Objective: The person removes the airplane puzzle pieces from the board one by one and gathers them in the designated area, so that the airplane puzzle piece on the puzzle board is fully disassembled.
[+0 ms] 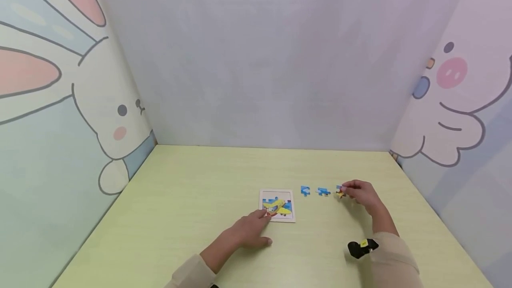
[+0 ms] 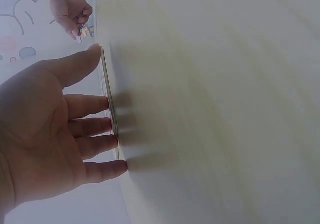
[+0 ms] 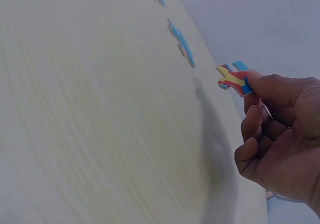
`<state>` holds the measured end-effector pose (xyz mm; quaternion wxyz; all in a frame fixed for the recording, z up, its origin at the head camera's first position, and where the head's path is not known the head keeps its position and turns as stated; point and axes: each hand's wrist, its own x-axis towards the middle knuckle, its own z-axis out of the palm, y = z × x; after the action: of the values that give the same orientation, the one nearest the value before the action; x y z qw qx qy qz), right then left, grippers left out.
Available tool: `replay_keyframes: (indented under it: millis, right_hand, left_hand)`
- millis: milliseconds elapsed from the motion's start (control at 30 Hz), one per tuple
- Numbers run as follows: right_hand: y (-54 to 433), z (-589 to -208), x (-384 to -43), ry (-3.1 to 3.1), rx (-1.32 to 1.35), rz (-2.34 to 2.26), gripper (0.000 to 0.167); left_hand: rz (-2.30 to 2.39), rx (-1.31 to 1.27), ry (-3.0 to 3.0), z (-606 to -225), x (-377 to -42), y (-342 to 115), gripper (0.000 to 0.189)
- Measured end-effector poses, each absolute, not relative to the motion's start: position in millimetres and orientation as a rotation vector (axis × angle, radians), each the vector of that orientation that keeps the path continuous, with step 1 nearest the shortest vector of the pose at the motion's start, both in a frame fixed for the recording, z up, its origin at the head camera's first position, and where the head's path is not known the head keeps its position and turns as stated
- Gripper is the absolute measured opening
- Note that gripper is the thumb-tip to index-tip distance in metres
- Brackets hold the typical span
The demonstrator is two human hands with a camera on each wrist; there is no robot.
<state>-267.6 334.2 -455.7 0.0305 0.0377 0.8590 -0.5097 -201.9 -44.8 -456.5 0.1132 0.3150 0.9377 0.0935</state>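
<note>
A yellow, red and blue jigsaw piece is pinched between the thumb and fingers of my right hand, lifted off the table in the right wrist view. My left hand lies with fingers extended at the lower left of a puzzle tray, fingertips on its near edge. Inside the tray, fitted pieces show a yellow airplane on blue; its upper part is bare board. Two blue pieces lie in a row right of the tray: one piece nearer it, another piece farther right.
The pale yellow table ends at a grey back wall. Side panels carry a cartoon rabbit on the left and a cartoon pig on the right. A black device is by the right sleeve.
</note>
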Motion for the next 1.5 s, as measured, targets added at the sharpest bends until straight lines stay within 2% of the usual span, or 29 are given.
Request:
replay_keyframes:
  millis: [700, 1500]
  right_hand:
    - [353.9, -474.1, -287.8, 2.690, 0.182, -1.382, 0.023]
    - [351.9, -474.9, -284.0, 2.732, 0.151, -1.394, 0.030]
  left_hand:
    - [0.230, 0.887, 2.752, -452.6, -203.2, -43.5, 0.063]
    - [0.220, 0.903, 2.747, -451.5, -202.9, -43.5, 0.062]
